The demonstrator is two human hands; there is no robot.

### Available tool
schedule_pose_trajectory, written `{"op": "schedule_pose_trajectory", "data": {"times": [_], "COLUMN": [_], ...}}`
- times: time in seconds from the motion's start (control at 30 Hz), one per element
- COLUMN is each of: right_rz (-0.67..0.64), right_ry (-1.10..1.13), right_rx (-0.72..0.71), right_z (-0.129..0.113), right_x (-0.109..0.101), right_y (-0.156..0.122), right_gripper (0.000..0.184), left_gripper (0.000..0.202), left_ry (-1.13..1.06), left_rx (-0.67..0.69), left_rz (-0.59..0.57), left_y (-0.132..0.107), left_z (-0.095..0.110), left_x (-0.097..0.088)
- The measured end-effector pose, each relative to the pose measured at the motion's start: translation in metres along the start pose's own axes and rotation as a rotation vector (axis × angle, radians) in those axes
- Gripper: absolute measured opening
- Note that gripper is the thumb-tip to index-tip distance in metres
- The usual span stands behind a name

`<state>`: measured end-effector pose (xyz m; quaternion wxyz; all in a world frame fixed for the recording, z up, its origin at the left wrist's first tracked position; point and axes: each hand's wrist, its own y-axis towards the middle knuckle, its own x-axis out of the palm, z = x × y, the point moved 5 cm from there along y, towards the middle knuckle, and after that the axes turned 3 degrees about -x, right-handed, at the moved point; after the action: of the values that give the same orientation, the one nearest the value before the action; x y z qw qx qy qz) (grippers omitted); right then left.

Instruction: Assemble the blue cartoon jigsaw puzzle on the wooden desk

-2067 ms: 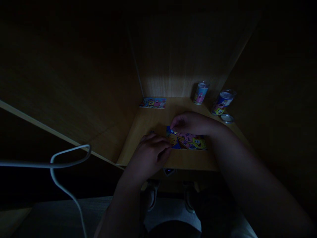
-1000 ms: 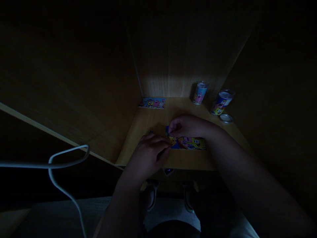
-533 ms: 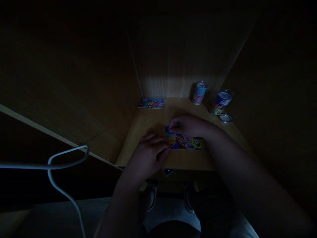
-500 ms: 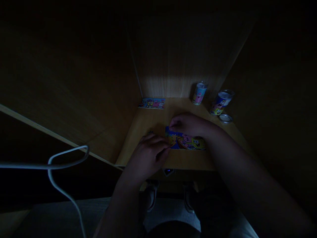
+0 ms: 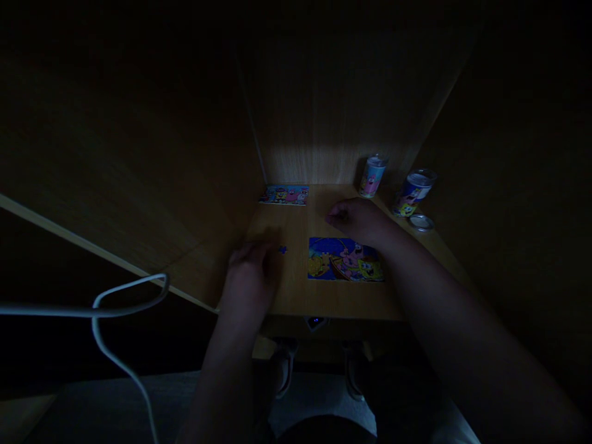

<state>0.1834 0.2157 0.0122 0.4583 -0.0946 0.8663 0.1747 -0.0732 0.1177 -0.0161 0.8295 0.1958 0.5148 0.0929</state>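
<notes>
A small blue jigsaw piece [image 5: 282,250] lies loose on the wooden tabletop. Just to its left is my left hand [image 5: 250,268], apart from the piece, its fingers dark and smeared by motion. Right of the piece lies a flat cartoon jigsaw puzzle [image 5: 345,260] of joined pieces, with blue, pink and yellow figures. My right hand [image 5: 358,219] hovers above the puzzle's far edge, with fingers curled and tips pinched together; whether anything small is between them is hidden. The right wrist covers the puzzle's upper right corner.
Another cartoon puzzle [image 5: 284,195] lies at the back left of the tabletop [image 5: 296,302]. Two printed cans, a pink one [image 5: 371,177] and a blue one [image 5: 411,194], stand at the back right beside a round lid [image 5: 421,222]. Wooden panels enclose the sides. A white cable [image 5: 124,311] hangs left.
My left hand has moved left off the puzzle, baring its left part and the loose piece. My right hand has lifted away from the puzzle's top edge, slightly right and farther back.
</notes>
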Motion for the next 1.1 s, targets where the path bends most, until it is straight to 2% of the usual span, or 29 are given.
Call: {"op": "schedule_pose_trajectory", "data": {"times": [0.13,0.43,0.63,0.83,1.0,1.1], "right_rz": [-0.017,-0.042,-0.053,-0.046,-0.06,-0.105], "right_ry": [0.013,0.012,0.025,0.027,0.102,0.221], "right_rx": [0.009,-0.007,-0.01,-0.014,-0.023,-0.056], "right_z": [0.0,-0.002,-0.002,-0.002,-0.008,-0.015], "right_x": [0.001,0.004,0.005,0.005,0.005,0.007], "right_y": [0.0,-0.001,-0.001,-0.001,-0.002,-0.003], "right_gripper": [0.018,0.017,0.019,0.018,0.018,0.019], "left_gripper": [0.021,0.011,0.02,0.01,0.005,0.009], "left_ry": [0.046,-0.025,-0.005,-0.019,-0.238,-0.454], "left_rx": [0.039,0.015,0.008,0.017,-0.01,-0.113], "left_rz": [-0.028,-0.062,-0.094,-0.078,-0.175,-0.19], "left_y": [0.0,0.001,0.001,0.002,0.002,0.001], "left_z": [0.007,0.001,0.005,0.006,0.005,0.003], "left_x": [0.006,0.006,0.005,0.003,0.003,0.003]}}
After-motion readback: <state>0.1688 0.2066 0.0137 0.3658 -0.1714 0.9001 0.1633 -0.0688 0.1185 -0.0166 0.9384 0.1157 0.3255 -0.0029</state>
